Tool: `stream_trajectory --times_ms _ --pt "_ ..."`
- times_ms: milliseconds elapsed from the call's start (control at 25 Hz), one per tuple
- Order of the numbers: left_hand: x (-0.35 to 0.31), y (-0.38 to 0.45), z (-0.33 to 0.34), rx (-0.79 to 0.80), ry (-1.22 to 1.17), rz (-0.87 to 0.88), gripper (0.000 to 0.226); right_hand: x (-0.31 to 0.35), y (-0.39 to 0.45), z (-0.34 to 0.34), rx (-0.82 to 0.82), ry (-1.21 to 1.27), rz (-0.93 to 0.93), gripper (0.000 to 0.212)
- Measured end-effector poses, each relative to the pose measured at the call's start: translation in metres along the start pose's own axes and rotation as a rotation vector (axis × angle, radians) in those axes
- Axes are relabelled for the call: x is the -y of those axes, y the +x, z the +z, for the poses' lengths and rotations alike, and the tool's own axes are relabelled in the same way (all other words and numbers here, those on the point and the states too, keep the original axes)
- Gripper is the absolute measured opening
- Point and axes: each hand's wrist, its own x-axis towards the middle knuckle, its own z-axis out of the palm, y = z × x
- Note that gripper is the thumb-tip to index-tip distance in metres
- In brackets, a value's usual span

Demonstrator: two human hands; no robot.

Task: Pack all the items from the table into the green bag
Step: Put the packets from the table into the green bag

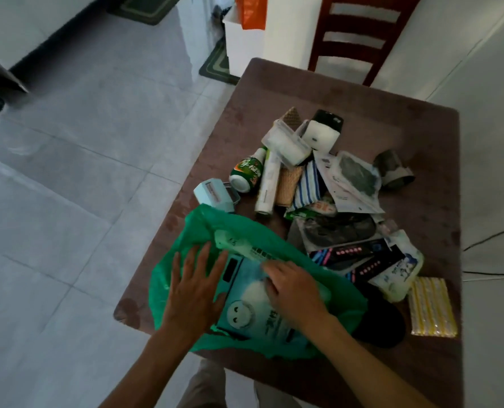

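Pile (318, 184) crowds bag (186, 231) (far table (362, 92) bare).

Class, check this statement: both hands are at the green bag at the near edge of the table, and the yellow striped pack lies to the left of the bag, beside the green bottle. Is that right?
Not quite. The head view shows the yellow striped pack to the right of the green bag, at the table's right edge, far from the green bottle. The rest holds: the left hand and right hand are at the bag.

Head view looks steeply down, close over the table (362, 92).
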Motion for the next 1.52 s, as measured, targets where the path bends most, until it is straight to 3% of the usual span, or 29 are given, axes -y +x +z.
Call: stream_trajectory --times_ms 80,120,160,240,280,320,440,600,680,840,920,960,1040,1120,1240,1360,1440,1520 --pt "-0.002 0.004 0.001 -0.044 0.021 0.027 0.079 -0.013 0.003 -0.029 -0.258 0.068 -0.077 0.026" --pt "-0.007 0.006 0.001 -0.054 0.029 0.039 0.081 -0.036 0.005 -0.039 -0.301 0.067 -0.012 0.028" --pt "-0.013 0.008 -0.001 -0.041 0.035 0.035 0.086 -0.066 0.006 -0.047 -0.233 0.043 0.133 0.036" --pt "-0.021 0.011 0.0 -0.011 0.031 -0.007 0.098 -0.121 0.0 -0.049 0.19 -0.014 0.511 0.073" --pt "-0.022 0.01 0.0 -0.003 0.033 -0.03 0.101 -0.138 -0.006 -0.043 0.37 -0.041 0.599 0.086" --pt "-0.023 0.01 -0.001 0.01 0.039 -0.055 0.101 -0.146 -0.012 -0.035 0.449 -0.074 0.609 0.091" --pt "-0.022 0.011 -0.005 -0.003 0.052 -0.115 0.098 -0.148 -0.016 -0.021 0.368 -0.211 0.547 0.082" --pt "-0.023 0.016 -0.008 0.03 0.073 -0.129 0.099 -0.155 -0.012 -0.031 0.315 -0.143 0.578 0.048" --pt "-0.027 0.016 -0.009 0.056 0.055 -0.158 0.098 -0.153 -0.012 -0.032 0.193 -0.09 0.585 0.031" --pt "-0.032 0.015 -0.017 0.033 -0.003 -0.191 0.093 -0.13 -0.001 -0.069 -0.42 0.306 0.557 0.029" --pt "-0.025 0.017 -0.02 -0.005 -0.049 -0.224 0.09 -0.101 -0.003 -0.112 -0.695 0.446 0.41 0.027" --pt "-0.021 0.018 -0.021 -0.017 -0.062 -0.238 0.088 -0.082 -0.005 -0.131 -0.753 0.489 0.317 0.022" --pt "-0.014 0.019 -0.021 -0.048 -0.106 -0.249 0.085 -0.044 -0.003 -0.148 -0.688 0.596 0.185 0.022" --pt "-0.013 0.018 -0.026 -0.127 -0.234 -0.26 0.082 -0.019 0.006 -0.131 -0.491 0.689 0.136 0.025" --pt "-0.008 0.016 -0.035 -0.216 -0.41 -0.277 0.081 -0.009 0.026 -0.071 -0.226 0.496 0.048 0.023" --pt "0.007 0.013 -0.039 -0.232 -0.486 -0.225 0.086 -0.008 0.041 -0.028 0.033 0.328 0.105 0.035" --pt "0.011 0.013 -0.034 -0.194 -0.495 -0.157 0.084 -0.017 0.035 -0.032 -0.014 0.358 0.128 0.032" --pt "0.009 0.015 -0.026 -0.159 -0.491 -0.111 0.075 -0.046 0.02 -0.049 -0.242 0.368 0.199 0.024"
